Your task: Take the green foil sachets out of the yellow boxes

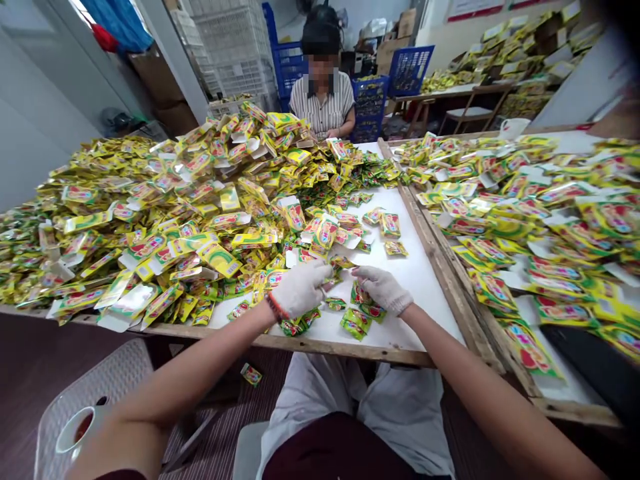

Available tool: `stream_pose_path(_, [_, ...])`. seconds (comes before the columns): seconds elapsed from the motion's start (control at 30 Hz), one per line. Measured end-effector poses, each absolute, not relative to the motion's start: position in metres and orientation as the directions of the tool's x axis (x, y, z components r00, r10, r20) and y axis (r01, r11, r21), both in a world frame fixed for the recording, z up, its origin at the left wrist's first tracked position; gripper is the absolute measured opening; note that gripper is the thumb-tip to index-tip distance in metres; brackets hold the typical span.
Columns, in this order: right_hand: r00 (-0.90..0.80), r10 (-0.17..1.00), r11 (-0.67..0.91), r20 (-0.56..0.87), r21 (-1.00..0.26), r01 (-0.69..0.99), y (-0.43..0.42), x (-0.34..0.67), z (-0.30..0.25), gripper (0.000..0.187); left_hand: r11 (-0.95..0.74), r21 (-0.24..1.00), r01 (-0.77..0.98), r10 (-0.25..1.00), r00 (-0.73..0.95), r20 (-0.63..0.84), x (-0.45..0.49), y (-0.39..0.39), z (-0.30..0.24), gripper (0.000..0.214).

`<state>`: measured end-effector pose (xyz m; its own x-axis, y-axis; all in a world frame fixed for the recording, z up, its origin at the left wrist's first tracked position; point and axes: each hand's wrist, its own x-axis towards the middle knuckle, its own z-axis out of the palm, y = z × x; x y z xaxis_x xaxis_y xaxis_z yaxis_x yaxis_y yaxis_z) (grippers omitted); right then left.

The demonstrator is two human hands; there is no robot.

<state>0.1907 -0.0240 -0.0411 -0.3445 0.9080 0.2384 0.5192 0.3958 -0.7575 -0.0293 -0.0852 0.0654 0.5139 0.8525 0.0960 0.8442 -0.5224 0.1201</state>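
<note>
My left hand (303, 290), in a white glove, is closed with the fingers curled just above the white tabletop, beside the heap. Whatever its fingers hold is hidden. To its right, my gloved right hand (384, 289) has its fingertips drawn together over some small green packets; I cannot make out what is in the pinch. A small yellow packet (343, 262) lies between the two hands. Near the table edge are a green sachet (356, 324) and more green sachets (299, 325) under my left hand. An open yellow box (325, 231) sits just beyond the hands.
A large heap of yellow boxes and packets (200, 200) covers the left side. Wooden rails (435, 257) divide off another packet-covered table on the right, with a dark object (585, 367) there. A person (323, 100) sits opposite. A cup (77, 430) stands on a stool at lower left.
</note>
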Motion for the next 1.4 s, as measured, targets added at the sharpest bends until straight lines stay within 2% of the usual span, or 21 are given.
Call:
stream_pose_path(0.1, [-0.298,0.918,0.388,0.260,-0.737,0.553,-0.046,0.205,-0.034,0.028,-0.513,0.008,0.858,0.858,0.513,0.017,-0.015,-0.103,0.039,0.015])
stream_pose_path(0.17, [-0.366,0.891,0.443,0.270,-0.698,0.562,-0.061,0.203,-0.027,0.024,-0.471,0.001,0.882,0.882,0.471,0.009,-0.007,-0.105,0.025,0.016])
stream_pose_path(0.27, [-0.428,0.855,0.511,0.294,-0.615,0.601,-0.082,0.191,-0.021,0.024,-0.370,0.168,0.914,0.929,0.361,0.084,-0.003,-0.104,0.014,0.012])
stream_pose_path(0.33, [-0.355,0.883,0.468,0.307,-0.616,0.634,-0.093,0.181,-0.020,0.030,-0.316,0.331,0.889,0.947,0.273,0.169,-0.002,-0.107,0.010,0.016])
stream_pose_path(0.4, [-0.245,0.931,0.365,0.271,-0.711,0.601,-0.102,0.172,-0.022,0.038,-0.284,0.464,0.839,0.952,0.187,0.244,-0.001,-0.114,0.007,0.018])
stream_pose_path(0.47, [-0.190,0.964,0.258,0.187,-0.835,0.486,-0.108,0.165,-0.024,0.044,-0.258,0.565,0.784,0.954,0.116,0.276,0.003,-0.122,0.004,0.017])
stream_pose_path(0.53, [-0.186,0.977,0.165,0.104,-0.923,0.347,-0.111,0.160,-0.026,0.043,-0.225,0.640,0.734,0.961,0.061,0.268,0.009,-0.129,0.000,0.015])
stream_pose_path(0.63, [-0.187,0.982,0.054,0.020,-0.983,0.178,-0.111,0.155,-0.025,0.037,-0.149,0.716,0.682,0.978,-0.005,0.209,0.016,-0.130,-0.006,0.014])
stream_pose_path(0.77, [-0.126,0.989,-0.077,-0.075,-0.997,-0.009,-0.108,0.154,-0.019,0.041,-0.077,0.822,0.565,0.992,-0.038,0.119,0.016,-0.125,-0.012,0.016])
stream_pose_path(0.87, [-0.160,0.981,-0.119,-0.109,-0.991,-0.059,-0.109,0.154,-0.012,0.039,-0.049,0.904,0.425,0.998,-0.018,0.062,0.013,-0.124,-0.013,0.018])
stream_pose_path(1.2, [-0.084,0.979,-0.197,-0.187,-0.972,-0.130,-0.119,0.161,-0.021,0.044,0.018,0.986,0.163,1.000,-0.008,-0.017,0.016,-0.130,-0.006,0.013])
stream_pose_path(1.4, [-0.180,0.937,-0.347,-0.300,-0.864,-0.365,-0.122,0.155,-0.021,0.033,-0.044,0.972,0.231,0.999,0.038,0.036,0.014,-0.130,-0.011,0.011])
